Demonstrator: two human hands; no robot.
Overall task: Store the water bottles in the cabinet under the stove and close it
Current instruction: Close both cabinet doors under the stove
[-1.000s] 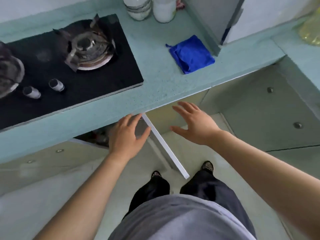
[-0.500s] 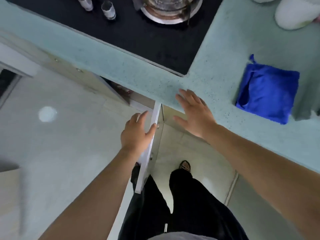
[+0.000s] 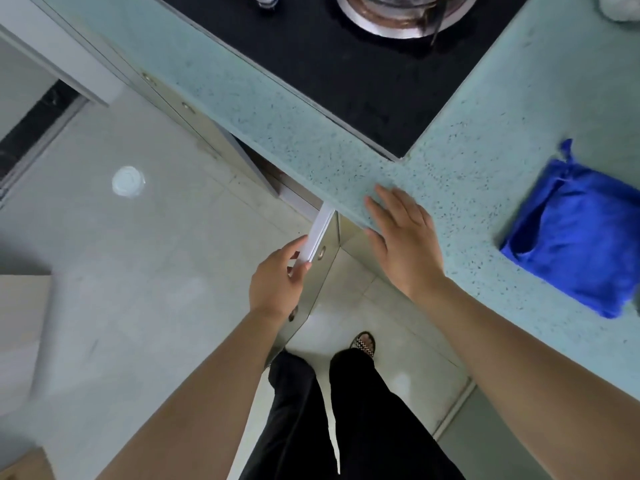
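Note:
The cabinet door (image 3: 320, 285) under the stove (image 3: 346, 81) stands open, swung out toward me, its white top edge facing up. My left hand (image 3: 277, 282) pinches that top edge between fingers and thumb. With straight fingers, my right hand (image 3: 401, 237) lies flat on the front edge of the teal countertop (image 3: 277, 109). A dark slit of the cabinet opening (image 3: 273, 171) shows under the counter. No water bottle can be seen inside it from here.
A folded blue cloth (image 3: 575, 230) lies on the counter to the right. A round white object (image 3: 128, 181) sits on the pale floor to the left. My legs and one foot (image 3: 363, 342) stand right of the door. A closed cabinet front (image 3: 183, 109) runs left.
My left hand went from lying against the door to pinching its top edge. My right hand has come down onto the counter's edge. The view now looks more steeply down.

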